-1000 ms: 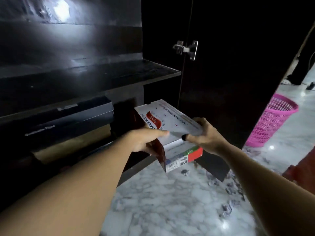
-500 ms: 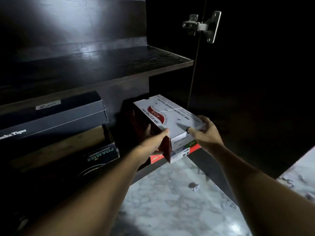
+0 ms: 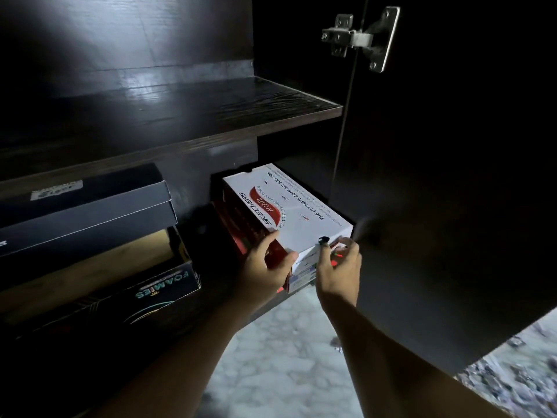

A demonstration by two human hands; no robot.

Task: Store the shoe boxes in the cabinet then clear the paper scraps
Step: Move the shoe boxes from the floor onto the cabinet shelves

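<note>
box: white shoe box (image 3: 289, 212) going into the lower cabinet shelf (image 3: 193, 116), angled to clear the door (image 3: 452, 206)
left hand (image 3: 265, 268): gripping the near left corner, steering
right hand (image 3: 339, 271): fingers curled on the near end, pushing

You face a dark wood-grain cabinet (image 3: 126, 55) that fills most of the frame. Its upper shelf (image 3: 211, 110) crosses the middle left, catching a pale glare from the upper left. At the upper right a metal hinge (image 3: 360, 37) joins the open door (image 3: 452, 191), which darkens the right side. Along the bottom centre and lower right you see a pale marbled floor (image 3: 280, 363), brightly lit.
</note>
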